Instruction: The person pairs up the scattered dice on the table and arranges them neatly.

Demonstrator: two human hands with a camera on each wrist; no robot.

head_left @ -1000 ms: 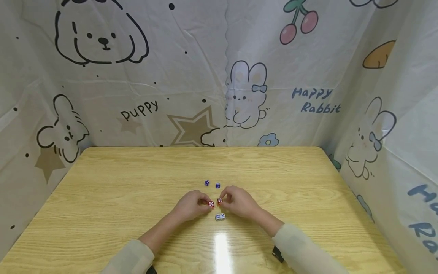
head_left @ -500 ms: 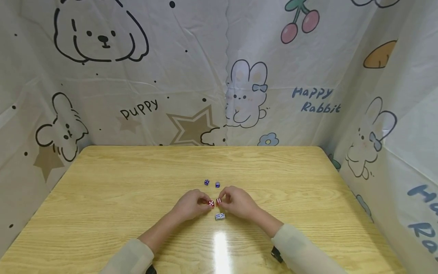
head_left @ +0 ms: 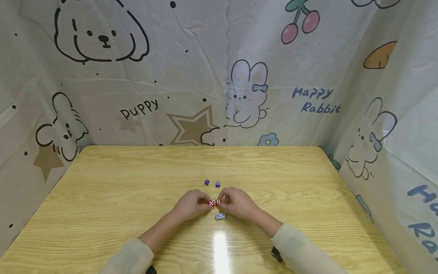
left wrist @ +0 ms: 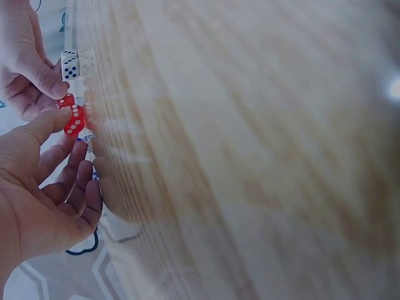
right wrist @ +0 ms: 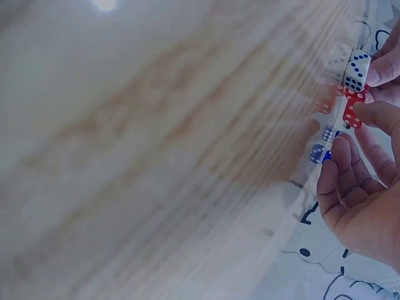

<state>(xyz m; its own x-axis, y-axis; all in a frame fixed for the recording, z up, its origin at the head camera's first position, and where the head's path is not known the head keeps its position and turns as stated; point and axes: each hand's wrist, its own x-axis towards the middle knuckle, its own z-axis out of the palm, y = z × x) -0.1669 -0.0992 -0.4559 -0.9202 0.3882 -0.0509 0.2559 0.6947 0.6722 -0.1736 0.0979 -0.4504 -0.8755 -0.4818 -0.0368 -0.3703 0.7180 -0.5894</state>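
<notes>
My left hand pinches a red die between thumb and fingers, low over the table. Facing it from the right, my right hand pinches a second red die. Only a narrow gap parts the two red dice in the head view. Just nearer to me, two white dice sit side by side on the table. In the right wrist view a white die overlaps the red ones, and the left wrist view shows the red die under my left thumb.
Beyond the hands, two blue dice stand apart on the wooden table. A printed cloth hangs behind the far edge and along both sides. A bright light reflection lies on the tabletop in front.
My right hand has brought its red die slightly left and toward me, closer to the other red die. The left hand and the white and blue dice have stayed put.
</notes>
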